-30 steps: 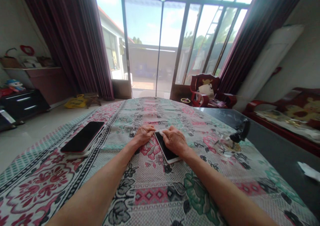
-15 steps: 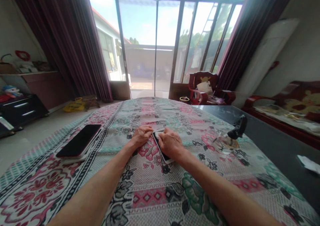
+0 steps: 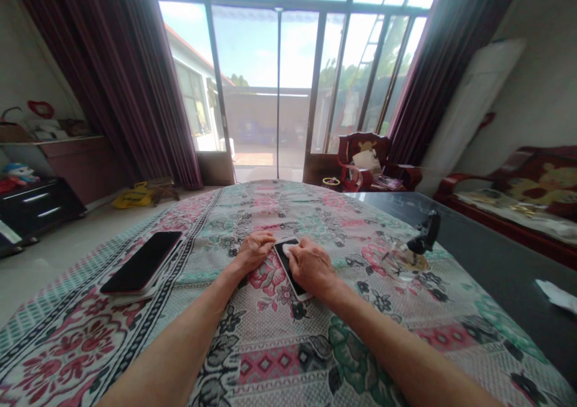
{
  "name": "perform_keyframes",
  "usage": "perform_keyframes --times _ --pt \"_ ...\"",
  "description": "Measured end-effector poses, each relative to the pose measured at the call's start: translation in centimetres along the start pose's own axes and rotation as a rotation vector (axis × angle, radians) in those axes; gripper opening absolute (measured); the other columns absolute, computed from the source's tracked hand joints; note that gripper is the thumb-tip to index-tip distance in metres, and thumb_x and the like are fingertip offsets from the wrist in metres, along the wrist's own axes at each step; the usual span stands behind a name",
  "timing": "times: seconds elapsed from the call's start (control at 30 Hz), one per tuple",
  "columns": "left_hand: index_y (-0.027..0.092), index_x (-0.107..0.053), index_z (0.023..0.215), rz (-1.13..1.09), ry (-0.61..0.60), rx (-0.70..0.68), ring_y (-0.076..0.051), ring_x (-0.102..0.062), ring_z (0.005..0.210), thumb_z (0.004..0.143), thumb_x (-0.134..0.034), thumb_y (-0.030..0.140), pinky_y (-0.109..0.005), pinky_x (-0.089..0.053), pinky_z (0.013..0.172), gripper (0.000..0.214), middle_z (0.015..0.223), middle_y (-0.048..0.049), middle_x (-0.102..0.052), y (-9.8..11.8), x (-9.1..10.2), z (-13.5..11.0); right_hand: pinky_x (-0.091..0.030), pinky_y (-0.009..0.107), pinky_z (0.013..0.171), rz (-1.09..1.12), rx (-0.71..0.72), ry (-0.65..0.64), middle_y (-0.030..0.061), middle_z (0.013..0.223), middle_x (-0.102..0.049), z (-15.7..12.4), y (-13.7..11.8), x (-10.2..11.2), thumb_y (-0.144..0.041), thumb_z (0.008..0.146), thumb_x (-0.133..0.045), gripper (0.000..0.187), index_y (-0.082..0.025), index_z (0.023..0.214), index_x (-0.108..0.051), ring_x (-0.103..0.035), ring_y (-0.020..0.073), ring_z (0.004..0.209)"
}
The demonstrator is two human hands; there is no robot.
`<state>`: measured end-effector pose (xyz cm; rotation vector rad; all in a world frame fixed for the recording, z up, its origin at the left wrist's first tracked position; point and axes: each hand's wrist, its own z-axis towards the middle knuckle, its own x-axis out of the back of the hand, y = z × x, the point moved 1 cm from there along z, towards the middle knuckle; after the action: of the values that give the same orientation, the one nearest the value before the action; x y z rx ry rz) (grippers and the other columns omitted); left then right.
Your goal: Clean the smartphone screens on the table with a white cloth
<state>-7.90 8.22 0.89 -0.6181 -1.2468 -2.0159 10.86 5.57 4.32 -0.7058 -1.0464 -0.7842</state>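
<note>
A white-edged smartphone with a dark screen lies on the patterned tablecloth, its far end tilted to the left. My left hand rests at the phone's far left corner, fingers closed together with the tips at its edge. Over the screen, my right hand is closed on a small white wad, like a tissue or cloth, pressed to the glass near the far end. This hand hides the right side of the phone. Whether the wad is paper or fabric I cannot tell.
A larger dark-screened device lies on a pale stack at the left. To the right, a glass ashtray has a black object standing at it. White paper lies on the dark tabletop. A red wooden chair stands beyond.
My right hand has shifted slightly right and down over the screen, showing more of the white wad and the phone's far end. My left hand stays at the corner. The view has tilted slightly.
</note>
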Motion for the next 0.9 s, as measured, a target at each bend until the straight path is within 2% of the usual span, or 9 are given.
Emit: perform_keyframes --times 0.1,0.17,0.43,0.57,0.73,0.9 --pt "0.021 -0.077 0.089 0.018 0.019 0.011 -0.019 -0.066 0.105 0.079 -0.057 0.016 -0.032 -0.049 0.099 0.023 0.104 -0.0048 -0.075 -0.2 -0.2 0.0 -0.034 0.029 0.065 0.031 0.084 0.022 0.0079 0.09 -0.062 -0.6 -1.2 -0.3 -0.03 0.092 -0.047 0.026 -0.02 0.083 -0.069 -0.053 0.0154 0.072" --pt "0.021 -0.077 0.089 0.028 0.031 0.013 -0.019 -0.067 0.104 0.08 -0.057 0.017 -0.032 -0.05 0.099 0.022 0.105 -0.0048 -0.074 -0.2 -0.4 0.0 -0.034 0.028 0.065 0.052 0.103 0.032 0.0071 0.087 -0.061 -0.9 -1.0 -0.3 -0.029 0.09 -0.049 0.024 -0.02 0.082 -0.069 -0.051 0.0149 0.071" --pt "0.023 -0.077 0.088 0.057 0.047 0.006 -0.018 -0.066 0.104 0.081 -0.057 0.018 -0.032 -0.049 0.099 0.022 0.102 -0.0044 -0.075 0.3 -0.4 -0.1 -0.037 0.028 0.07 0.141 0.0 0.079 0.005 0.085 -0.059 -2.5 3.6 0.5 -0.027 0.093 -0.046 0.025 -0.024 0.101 -0.07 -0.054 0.0156 0.077" --pt "0.023 -0.077 0.089 0.057 0.046 -0.008 -0.018 -0.066 0.105 0.08 -0.056 0.017 -0.033 -0.048 0.1 0.024 0.103 -0.0035 -0.075 0.2 -0.5 -0.1 -0.037 0.028 0.071 0.18 0.037 0.079 0.0054 0.087 -0.059 -3.8 2.6 0.7 -0.025 0.093 -0.046 0.025 -0.024 0.103 -0.069 -0.054 0.016 0.079" --pt "0.021 -0.077 0.09 0.046 0.051 -0.029 -0.019 -0.065 0.106 0.08 -0.055 0.019 -0.033 -0.048 0.1 0.024 0.102 -0.0041 -0.075 -0.1 -0.6 -0.2 -0.037 0.028 0.07 0.225 0.11 0.013 0.0061 0.085 -0.057 -4.5 0.1 1.0 -0.024 0.092 -0.044 0.025 -0.021 0.088 -0.069 -0.053 0.0158 0.077" --pt "0.021 -0.077 0.09 0.013 0.038 -0.085 -0.019 -0.066 0.104 0.082 -0.054 0.021 -0.032 -0.049 0.099 0.024 0.104 -0.004 -0.074 0.1 -0.4 -0.3 -0.036 0.029 0.071 0.199 0.068 0.013 0.0063 0.086 -0.058 -3.6 1.2 1.1 -0.023 0.091 -0.046 0.024 -0.02 0.09 -0.07 -0.052 0.0161 0.077"
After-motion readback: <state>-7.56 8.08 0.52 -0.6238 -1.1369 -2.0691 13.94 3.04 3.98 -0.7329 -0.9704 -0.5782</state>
